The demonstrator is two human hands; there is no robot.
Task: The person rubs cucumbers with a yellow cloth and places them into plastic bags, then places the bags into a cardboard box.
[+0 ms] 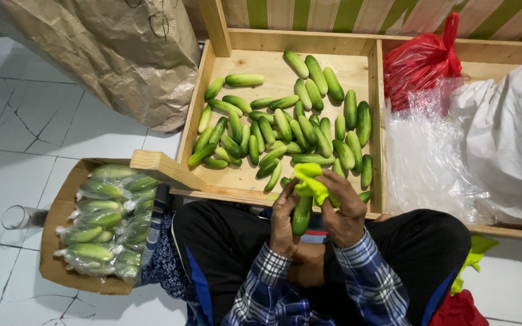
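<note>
Green cucumber [301, 215] | left hand [283, 220] grip closed round it | right hand [347, 208] grip clutching yellow cloth [310, 181]

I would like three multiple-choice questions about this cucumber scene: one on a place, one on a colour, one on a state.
1. Where do the bagged cucumbers lie?
A. in the wooden tray
B. in the cardboard box
C. on the person's lap

2. What colour is the cloth at the held cucumber?
A. yellow-green
B. red
C. white

3. How is the held cucumber?
A. lying loose in the tray
B. sealed in a bag
C. gripped by both hands

Answers:
1 B, the cardboard box holds them, left of the wooden tray.
2 A, it is bright yellow-green.
3 C, the left hand and right hand close around it.
</note>
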